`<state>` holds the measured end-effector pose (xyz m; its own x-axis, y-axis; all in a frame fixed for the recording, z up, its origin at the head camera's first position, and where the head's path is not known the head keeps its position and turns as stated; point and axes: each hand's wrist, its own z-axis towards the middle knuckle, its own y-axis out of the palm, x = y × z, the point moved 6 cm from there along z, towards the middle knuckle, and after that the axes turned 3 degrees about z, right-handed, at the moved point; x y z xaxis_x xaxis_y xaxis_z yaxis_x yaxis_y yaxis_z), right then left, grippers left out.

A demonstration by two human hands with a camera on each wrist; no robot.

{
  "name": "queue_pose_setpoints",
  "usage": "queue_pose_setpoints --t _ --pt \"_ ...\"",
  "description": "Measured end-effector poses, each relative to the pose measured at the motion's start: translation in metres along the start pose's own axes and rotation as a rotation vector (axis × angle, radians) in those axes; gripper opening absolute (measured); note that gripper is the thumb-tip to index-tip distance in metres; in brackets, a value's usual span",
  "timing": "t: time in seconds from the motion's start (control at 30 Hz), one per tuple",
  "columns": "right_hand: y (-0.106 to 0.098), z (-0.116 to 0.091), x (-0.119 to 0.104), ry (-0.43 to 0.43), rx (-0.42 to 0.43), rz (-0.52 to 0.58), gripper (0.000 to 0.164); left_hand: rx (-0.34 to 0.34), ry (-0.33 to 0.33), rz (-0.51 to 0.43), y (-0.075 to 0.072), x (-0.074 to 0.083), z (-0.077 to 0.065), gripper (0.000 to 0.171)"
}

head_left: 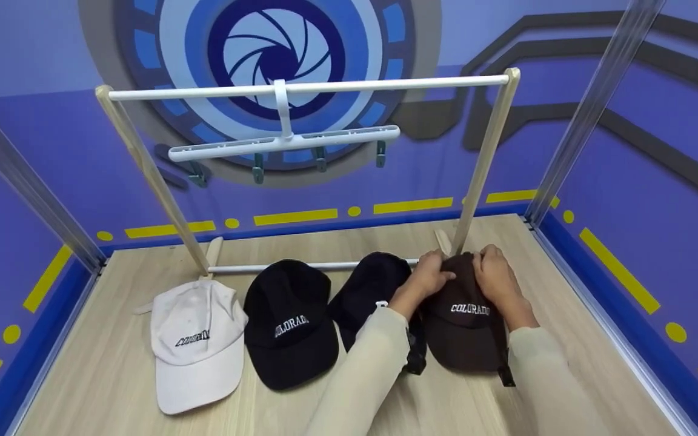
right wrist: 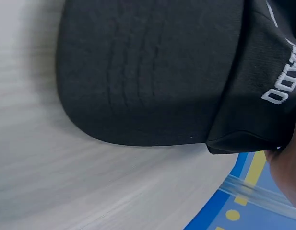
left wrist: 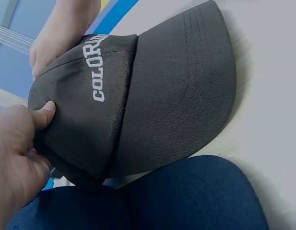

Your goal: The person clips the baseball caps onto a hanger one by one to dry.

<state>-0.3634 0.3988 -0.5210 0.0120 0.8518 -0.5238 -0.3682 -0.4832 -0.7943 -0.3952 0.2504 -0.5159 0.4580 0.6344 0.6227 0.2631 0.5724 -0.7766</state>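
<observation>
A dark brown baseball cap (head_left: 463,339) with white COLORADO lettering sits at the right end of a row of caps, its brim toward me. My left hand (head_left: 426,280) grips the left side of its crown, the thumb lying on the front in the left wrist view. On the crown's other side my right hand (head_left: 497,280) holds the cap, its fingers partly hidden behind the fabric. A navy cap (head_left: 373,281) lies just left of the brown one, partly covered by my left forearm. In the right wrist view the brown cap's brim (right wrist: 148,76) fills much of the picture.
A black cap (head_left: 291,303) and a white cap (head_left: 197,327) lie further left on the wooden table (head_left: 288,418). Behind them stands a wooden rack (head_left: 485,163) with a white top bar. From it hangs a white hanger (head_left: 285,142) with several dark clips.
</observation>
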Motion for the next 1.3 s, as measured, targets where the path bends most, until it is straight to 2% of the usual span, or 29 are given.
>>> queue_pose_setpoints --t 0.17,0.3,0.43,0.6,0.7,0.83,1.03,1.3 --pt "0.0 0.0 0.0 0.003 -0.02 0.007 0.032 0.02 0.008 -0.043 -0.004 -0.001 -0.003 0.021" --pt "-0.005 -0.001 -0.001 0.021 -0.063 0.063 0.031 0.025 -0.04 -0.163 -0.006 -0.006 -0.007 0.019" --pt "-0.013 -0.004 -0.002 0.03 -0.13 0.145 0.038 0.042 -0.067 -0.255 -0.008 -0.003 -0.009 0.024" --pt "-0.02 -0.008 0.002 0.013 -0.209 0.176 0.045 0.072 -0.025 -0.244 -0.011 0.006 -0.008 0.02" --pt "-0.023 -0.01 0.002 -0.017 -0.228 0.199 0.042 0.085 -0.021 -0.221 -0.012 0.007 -0.008 0.018" --pt "-0.025 -0.011 -0.004 -0.101 -0.251 0.248 0.031 0.098 -0.019 -0.192 -0.013 0.004 -0.011 0.016" --pt "-0.029 -0.013 -0.015 -0.24 -0.216 0.233 0.021 0.113 0.01 -0.189 -0.017 0.001 -0.013 0.015" --pt "-0.034 -0.014 -0.02 -0.289 -0.157 0.2 0.018 0.128 0.03 -0.203 -0.019 0.002 -0.018 0.015"
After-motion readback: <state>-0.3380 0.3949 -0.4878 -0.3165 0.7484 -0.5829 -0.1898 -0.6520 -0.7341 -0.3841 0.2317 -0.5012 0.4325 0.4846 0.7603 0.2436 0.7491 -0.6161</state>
